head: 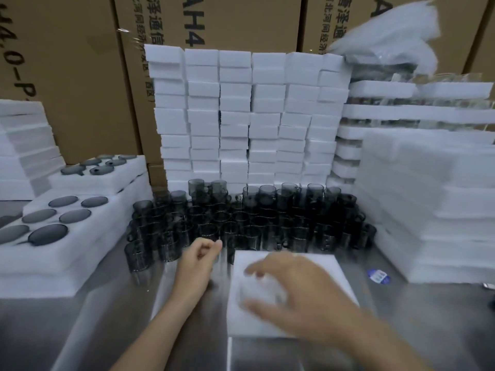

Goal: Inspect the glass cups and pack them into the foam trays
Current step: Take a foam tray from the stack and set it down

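light: dim, cool, even | glare: soft sheen on desk (401,330) | blur: right hand (292,295) smeared, far-right foam blurred | edges: wide-angle bowing

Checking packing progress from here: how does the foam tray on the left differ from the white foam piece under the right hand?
The foam tray on the left has round pockets filled with dark glass; the white foam piece shows none, though the blurred right hand covers much of it. The tray sits on other foam; the piece lies flat on the metal table. No hand touches the tray. Both are white foam.
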